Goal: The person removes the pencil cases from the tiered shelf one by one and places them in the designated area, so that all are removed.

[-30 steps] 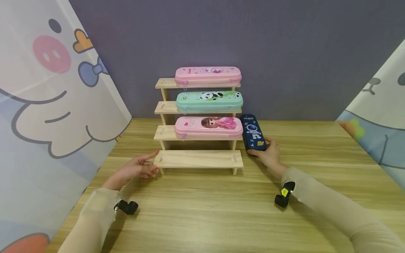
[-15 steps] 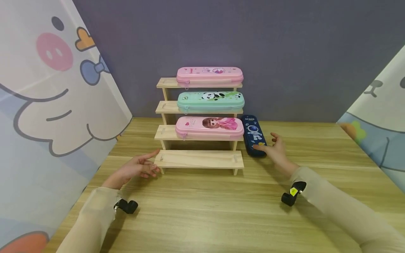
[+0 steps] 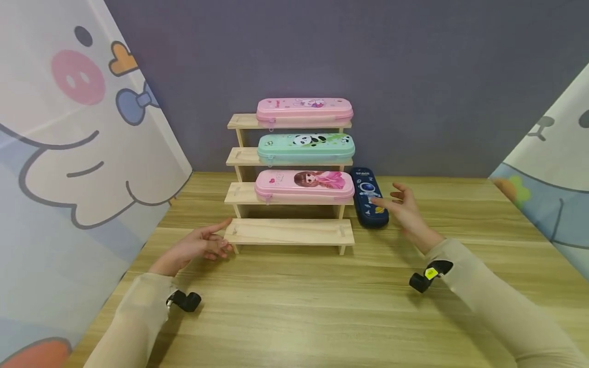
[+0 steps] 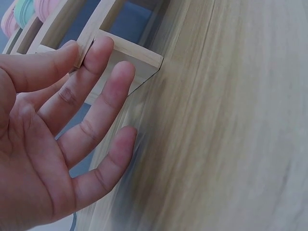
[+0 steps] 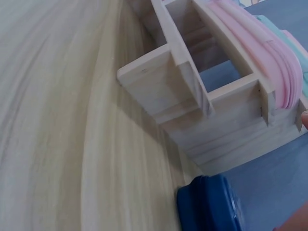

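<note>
A stepped wooden stand (image 3: 290, 232) has four shelves. Pink (image 3: 304, 111), mint panda (image 3: 306, 147) and pink girl-print (image 3: 304, 185) cases lie on the upper three; the lowest shelf is bare. My left hand (image 3: 195, 248) holds the lowest shelf's left end between thumb and fingertips, other fingers loosely bent in the left wrist view. A navy astronaut case (image 3: 369, 197) lies on the table right of the stand, pointing away from me. Over its right side is my right hand (image 3: 407, 214), fingers spread; whether the thumb touches it I cannot tell.
The wood-grain table (image 3: 294, 306) spreads around the stand. Behind it rises a dark grey panel (image 3: 414, 87). Cartoon-printed sheets stand at the left (image 3: 101, 168) and right (image 3: 566, 168).
My right hand has let go of the navy case's near end and shifted right and slightly away from me, fingers apart. The left hand has stayed in place.
</note>
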A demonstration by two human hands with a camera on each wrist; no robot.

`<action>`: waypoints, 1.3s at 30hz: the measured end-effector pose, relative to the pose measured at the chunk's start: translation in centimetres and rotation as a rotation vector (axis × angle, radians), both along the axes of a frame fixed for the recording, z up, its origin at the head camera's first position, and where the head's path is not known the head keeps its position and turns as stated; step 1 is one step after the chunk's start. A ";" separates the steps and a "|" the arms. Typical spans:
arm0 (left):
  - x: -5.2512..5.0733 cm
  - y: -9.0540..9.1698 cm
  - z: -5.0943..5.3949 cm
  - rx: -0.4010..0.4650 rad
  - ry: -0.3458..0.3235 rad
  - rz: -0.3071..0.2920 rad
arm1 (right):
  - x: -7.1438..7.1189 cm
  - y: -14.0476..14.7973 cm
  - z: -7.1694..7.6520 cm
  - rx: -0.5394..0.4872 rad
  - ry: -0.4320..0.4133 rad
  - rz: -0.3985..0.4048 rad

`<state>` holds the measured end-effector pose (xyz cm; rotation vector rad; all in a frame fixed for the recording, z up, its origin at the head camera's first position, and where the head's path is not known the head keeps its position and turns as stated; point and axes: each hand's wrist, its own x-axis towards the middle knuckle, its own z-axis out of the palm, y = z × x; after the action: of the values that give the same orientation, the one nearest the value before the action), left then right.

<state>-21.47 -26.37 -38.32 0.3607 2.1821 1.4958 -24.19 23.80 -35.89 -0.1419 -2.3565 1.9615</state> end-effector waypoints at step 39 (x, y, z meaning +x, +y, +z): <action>-0.2 -0.2 -0.3 0.034 0.007 -0.012 | -0.8 -5.5 3.2 -0.154 0.127 0.391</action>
<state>-21.66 -26.61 -38.65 0.3896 2.1583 1.5295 -24.99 18.32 -32.74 0.4562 -2.2848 2.2358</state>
